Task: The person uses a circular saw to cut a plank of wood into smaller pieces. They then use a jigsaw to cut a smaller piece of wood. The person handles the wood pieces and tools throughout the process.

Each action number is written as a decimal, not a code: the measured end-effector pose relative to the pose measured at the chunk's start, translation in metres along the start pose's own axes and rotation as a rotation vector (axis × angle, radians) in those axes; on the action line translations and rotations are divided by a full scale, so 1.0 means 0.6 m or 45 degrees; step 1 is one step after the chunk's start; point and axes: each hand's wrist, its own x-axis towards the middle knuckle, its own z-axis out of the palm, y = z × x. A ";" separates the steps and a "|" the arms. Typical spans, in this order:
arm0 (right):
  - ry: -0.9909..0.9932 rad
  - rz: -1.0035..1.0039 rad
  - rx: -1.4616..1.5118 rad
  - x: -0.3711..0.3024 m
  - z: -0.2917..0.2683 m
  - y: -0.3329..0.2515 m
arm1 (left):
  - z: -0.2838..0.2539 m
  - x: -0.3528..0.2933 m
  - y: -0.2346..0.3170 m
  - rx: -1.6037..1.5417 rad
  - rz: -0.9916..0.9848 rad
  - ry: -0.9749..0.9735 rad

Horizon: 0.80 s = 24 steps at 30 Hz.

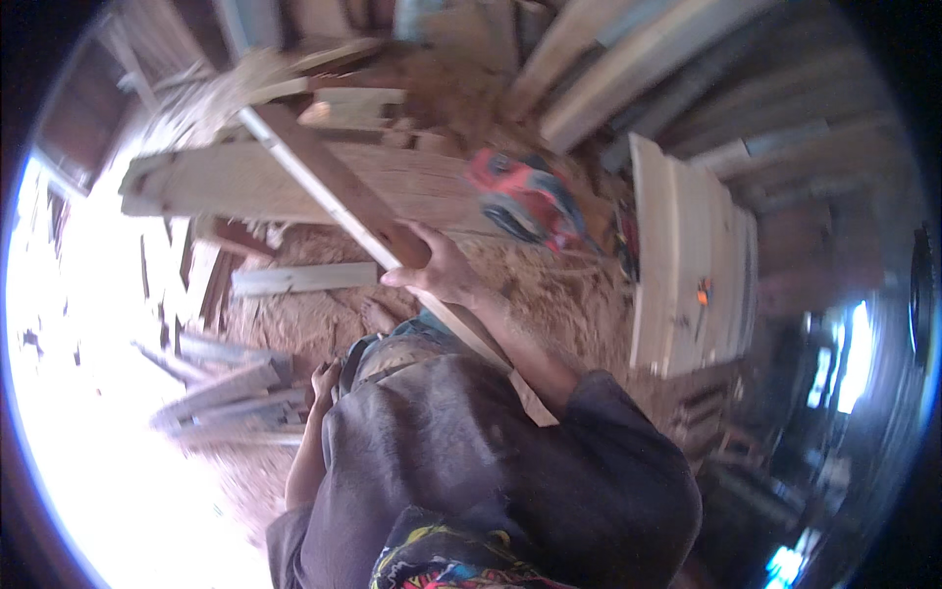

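Note:
My right hand (444, 271) grips a long, narrow wooden board (343, 188) near its middle, with the thumb on one side and the fingers on the other. The board slants from the far left back along my right forearm, and its near end (533, 401) lies beside my upper arm. At my left hip is my left hand (324, 381), small and partly blurred, its fingers curled. Whether it holds anything is hidden. Beyond my right hand, a red and black power tool with a looped handle (530, 201) rests at the right end of a wide plank (226, 182).
A stack of pale boards (677, 265) stands at right, with a small orange and black object (704, 292) on it. Loose wood pieces (226, 393) lie at left, and a short board (304, 279) rests on the sawdust-covered floor (294, 319). Large timbers (628, 74) lean at the back.

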 end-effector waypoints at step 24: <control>1.473 0.357 -0.230 -0.434 -0.388 0.262 | 0.171 0.147 0.242 0.449 0.271 -0.381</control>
